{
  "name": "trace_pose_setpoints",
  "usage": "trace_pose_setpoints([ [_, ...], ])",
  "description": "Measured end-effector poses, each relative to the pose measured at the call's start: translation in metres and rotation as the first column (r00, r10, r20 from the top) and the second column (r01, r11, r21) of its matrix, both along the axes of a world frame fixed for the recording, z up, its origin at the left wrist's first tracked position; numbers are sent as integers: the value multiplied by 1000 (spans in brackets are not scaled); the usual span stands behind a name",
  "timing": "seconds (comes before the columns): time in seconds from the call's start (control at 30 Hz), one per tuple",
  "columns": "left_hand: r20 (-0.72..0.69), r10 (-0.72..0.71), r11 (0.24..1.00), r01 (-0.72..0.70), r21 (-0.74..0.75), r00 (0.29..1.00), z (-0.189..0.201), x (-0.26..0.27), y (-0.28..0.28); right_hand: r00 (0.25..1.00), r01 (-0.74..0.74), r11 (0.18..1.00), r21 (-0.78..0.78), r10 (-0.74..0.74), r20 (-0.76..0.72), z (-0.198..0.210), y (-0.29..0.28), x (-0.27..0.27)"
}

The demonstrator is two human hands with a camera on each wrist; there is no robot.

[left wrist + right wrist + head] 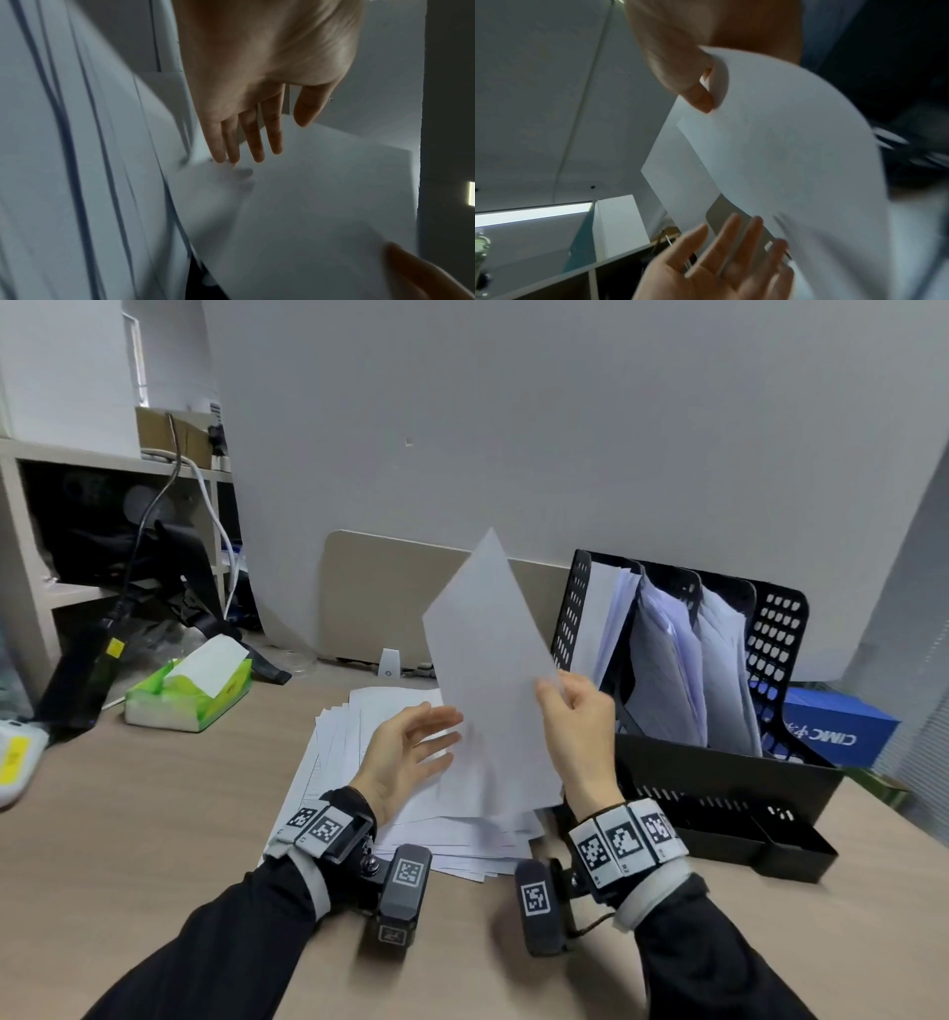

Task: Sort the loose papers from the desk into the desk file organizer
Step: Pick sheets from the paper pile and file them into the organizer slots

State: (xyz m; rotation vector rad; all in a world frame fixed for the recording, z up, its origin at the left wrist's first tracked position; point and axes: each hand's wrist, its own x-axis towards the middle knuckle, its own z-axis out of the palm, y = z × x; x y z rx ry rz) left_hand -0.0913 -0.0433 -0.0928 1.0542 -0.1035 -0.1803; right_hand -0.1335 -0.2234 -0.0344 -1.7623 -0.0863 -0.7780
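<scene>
Head view: nearest, two dark-sleeved arms reach over a tan worktop (154,814). Between them lies a fanned stack of loose papers (339,747). Above it the left hand (411,752) is spread wide, fingers straight, holding nothing, just beside a raised white sheet (488,670). The right hand (575,716) pinches that sheet's right edge, thumb on the near face, keeping it tilted above the stack. Further back on the right stands a black mesh file organizer (780,629); its three upright slots each hold leaning white papers. Far left sits a green tissue box (190,690).
</scene>
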Motion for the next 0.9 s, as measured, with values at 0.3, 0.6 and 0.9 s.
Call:
trace_pose_setpoints([
  [0.3, 341, -128, 913, -24, 408, 931, 58, -27, -47, 918, 185, 960, 209, -245, 311, 95, -50, -35],
  [0.6, 394, -414, 608, -74, 791, 821, 116, -44, -124, 778, 425, 895, 139, -439, 448, 113, -93, -51],
  [0.9, 342, -345, 623, -60, 780, 874, 120, -52, -131, 611, 560, 789, 252, -599, 517, 111, -107, -55],
])
